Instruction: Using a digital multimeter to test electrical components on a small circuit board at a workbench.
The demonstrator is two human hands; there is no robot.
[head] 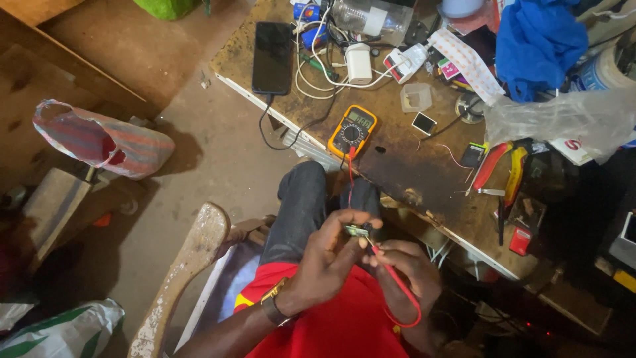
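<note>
The person in the red shirt is sitting low beside the bench, both hands working over the lap. The left hand (324, 262) is closing its fingertips around a small green circuit board (356, 231), holding it roughly level, its long axis running left to right. The right hand (407, 265) is pinching a thin red test probe (387, 262), its tip angling up and leftward onto the board's near right edge, so the probe hand is sitting just right of the board. Further off, on the scorched wooden bench (411, 176), a yellow multimeter (352, 130) is lying, then a black phone (272, 56).
</note>
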